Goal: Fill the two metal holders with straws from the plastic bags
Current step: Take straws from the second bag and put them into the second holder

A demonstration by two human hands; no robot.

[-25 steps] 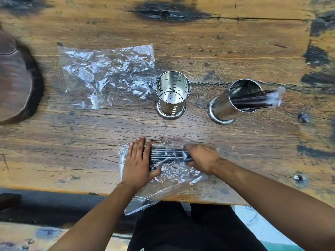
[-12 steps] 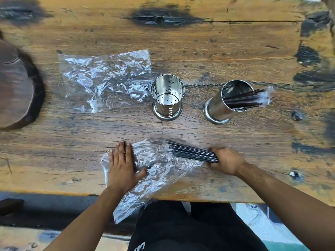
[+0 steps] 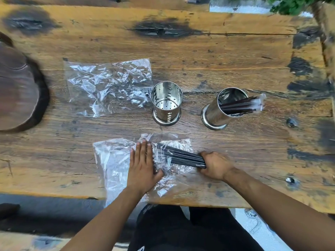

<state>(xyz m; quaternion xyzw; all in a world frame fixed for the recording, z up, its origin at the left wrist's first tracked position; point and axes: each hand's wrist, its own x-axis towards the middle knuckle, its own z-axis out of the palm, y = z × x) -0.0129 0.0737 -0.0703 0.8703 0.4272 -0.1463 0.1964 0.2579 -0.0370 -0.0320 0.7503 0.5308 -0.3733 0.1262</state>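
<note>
Two metal holders stand mid-table. The left holder [image 3: 166, 105] is perforated and holds nothing. The right holder [image 3: 220, 113] leans right and carries black wrapped straws [image 3: 241, 105] that stick out of its mouth. Near the front edge lies a clear plastic bag [image 3: 116, 160]. My left hand [image 3: 142, 165] presses flat on it, fingers straight. My right hand [image 3: 213, 165] grips one end of a bundle of black straws [image 3: 179, 154], which is partly drawn out of the bag to the right.
A second, crumpled clear plastic bag [image 3: 108, 86] lies flat left of the holders. A dark round wooden slab [image 3: 16, 91] sits at the left edge. The wooden table [image 3: 199, 57] has dark stains, and its front edge runs just under my forearms.
My right hand has pulled the straw bundle rightward, out of the bag. My left hand slid left on the bag and stays flat on it. The view has shifted.
</note>
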